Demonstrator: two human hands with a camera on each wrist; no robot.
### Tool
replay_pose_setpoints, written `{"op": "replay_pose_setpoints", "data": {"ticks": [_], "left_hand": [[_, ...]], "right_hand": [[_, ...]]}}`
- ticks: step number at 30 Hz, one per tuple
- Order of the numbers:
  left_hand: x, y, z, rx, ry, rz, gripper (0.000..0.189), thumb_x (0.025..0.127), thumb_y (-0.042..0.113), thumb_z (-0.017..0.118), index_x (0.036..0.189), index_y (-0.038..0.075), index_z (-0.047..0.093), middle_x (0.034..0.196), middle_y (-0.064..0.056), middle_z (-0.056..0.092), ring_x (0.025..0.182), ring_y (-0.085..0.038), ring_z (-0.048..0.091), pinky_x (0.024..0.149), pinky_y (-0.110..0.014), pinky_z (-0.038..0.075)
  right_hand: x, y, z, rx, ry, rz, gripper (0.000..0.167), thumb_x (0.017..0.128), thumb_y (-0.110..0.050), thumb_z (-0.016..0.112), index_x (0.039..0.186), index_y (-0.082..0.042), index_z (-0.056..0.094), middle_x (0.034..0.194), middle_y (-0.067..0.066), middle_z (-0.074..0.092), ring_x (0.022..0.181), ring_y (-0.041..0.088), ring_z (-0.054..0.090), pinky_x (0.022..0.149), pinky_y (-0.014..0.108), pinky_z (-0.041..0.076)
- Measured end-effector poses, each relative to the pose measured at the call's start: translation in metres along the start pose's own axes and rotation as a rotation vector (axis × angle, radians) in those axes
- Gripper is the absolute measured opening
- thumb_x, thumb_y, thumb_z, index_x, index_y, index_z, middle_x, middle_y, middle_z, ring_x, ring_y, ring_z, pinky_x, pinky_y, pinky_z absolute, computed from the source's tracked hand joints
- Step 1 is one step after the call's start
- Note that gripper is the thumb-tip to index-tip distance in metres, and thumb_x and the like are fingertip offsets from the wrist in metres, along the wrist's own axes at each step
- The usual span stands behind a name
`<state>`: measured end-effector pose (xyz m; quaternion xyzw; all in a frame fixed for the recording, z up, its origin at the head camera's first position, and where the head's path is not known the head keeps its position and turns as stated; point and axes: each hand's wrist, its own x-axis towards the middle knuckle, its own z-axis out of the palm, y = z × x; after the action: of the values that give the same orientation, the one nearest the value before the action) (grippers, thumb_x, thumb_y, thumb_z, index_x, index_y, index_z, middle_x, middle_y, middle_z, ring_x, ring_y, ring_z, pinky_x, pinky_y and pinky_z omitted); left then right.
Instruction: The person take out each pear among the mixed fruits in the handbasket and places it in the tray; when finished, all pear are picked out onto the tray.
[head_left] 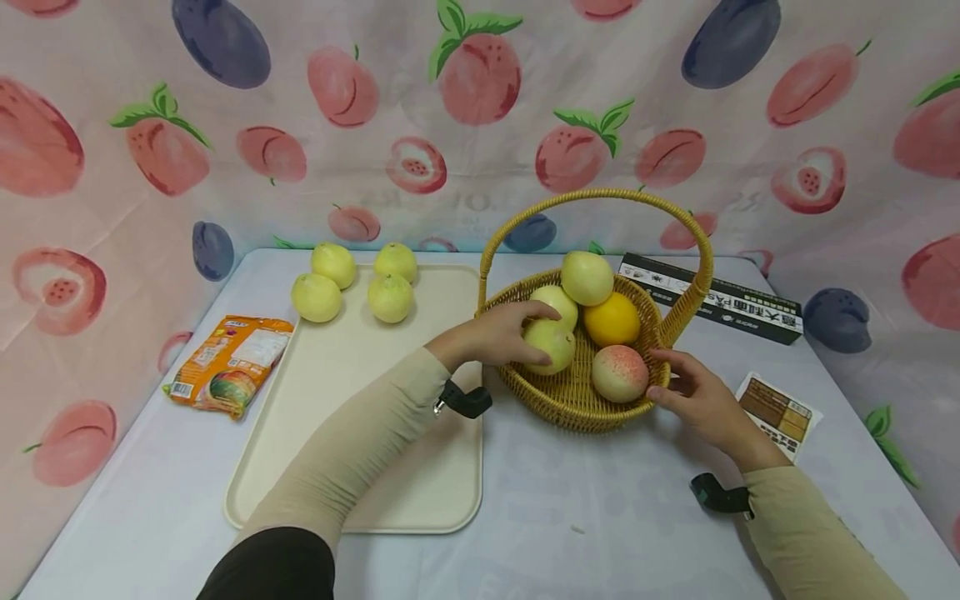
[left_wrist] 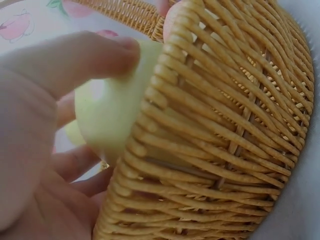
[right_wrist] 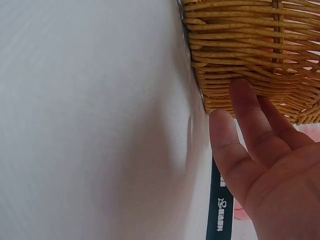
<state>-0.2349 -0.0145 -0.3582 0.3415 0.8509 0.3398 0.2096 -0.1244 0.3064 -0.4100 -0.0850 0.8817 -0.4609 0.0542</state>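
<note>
My left hand (head_left: pixel 504 333) curls over the left rim of a wicker basket (head_left: pixel 577 417) and grips a pale yellow-green round fruit (head_left: pixel 551 347). In the left wrist view the thumb lies across this fruit (left_wrist: pixel 117 107), and the woven wall hides its lower part. Two more such fruits, an orange (head_left: pixel 612 319) and a pink-blushed peach (head_left: pixel 620 373) sit in the basket. On the basket's right side my right hand (head_left: pixel 708 408) has its fingertips against the wicker. The right wrist view shows those fingers (right_wrist: pixel 255 125) extended along the woven wall.
Left of the basket lies a beige tray (head_left: pixel 375 408), with several yellow-green fruits (head_left: pixel 390 297) at its far end. An orange snack packet (head_left: pixel 228 364) lies beside it. Behind the basket is a long black box (head_left: pixel 750 308); a brown-and-white packet (head_left: pixel 780 412) lies at right.
</note>
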Motion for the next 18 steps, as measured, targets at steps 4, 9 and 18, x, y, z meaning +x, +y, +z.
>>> {"op": "replay_pose_setpoints", "data": {"ticks": [4, 9, 18], "left_hand": [[-0.004, -0.001, -0.002, -0.027, 0.022, 0.022, 0.065, 0.088, 0.029, 0.078, 0.145, 0.015, 0.051, 0.143, -0.004, 0.052, 0.126, -0.018, 0.048, 0.101, -0.032, 0.043], [-0.010, -0.002, -0.005, -0.063, 0.040, 0.064, 0.064, 0.088, 0.027, 0.077, 0.145, 0.013, 0.050, 0.143, -0.004, 0.052, 0.128, -0.019, 0.048, 0.103, -0.031, 0.042], [-0.031, 0.001, -0.013, -0.105, 0.076, 0.109, 0.063, 0.090, 0.029, 0.075, 0.144, 0.011, 0.049, 0.143, -0.004, 0.050, 0.129, -0.020, 0.049, 0.104, -0.033, 0.042]], "right_hand": [[0.001, 0.001, 0.000, 0.002, -0.007, 0.006, 0.058, 0.101, -0.020, 0.062, 0.150, 0.000, 0.037, 0.150, 0.028, 0.037, 0.119, 0.044, 0.052, 0.085, 0.017, 0.045], [0.001, 0.000, 0.000, -0.008, -0.011, 0.013, 0.059, 0.102, -0.021, 0.062, 0.151, 0.000, 0.037, 0.151, 0.028, 0.036, 0.121, 0.046, 0.051, 0.087, 0.018, 0.043], [0.000, 0.000, -0.001, -0.016, -0.008, 0.013, 0.059, 0.101, -0.021, 0.062, 0.151, -0.001, 0.037, 0.150, 0.028, 0.037, 0.120, 0.045, 0.052, 0.088, 0.024, 0.045]]}}
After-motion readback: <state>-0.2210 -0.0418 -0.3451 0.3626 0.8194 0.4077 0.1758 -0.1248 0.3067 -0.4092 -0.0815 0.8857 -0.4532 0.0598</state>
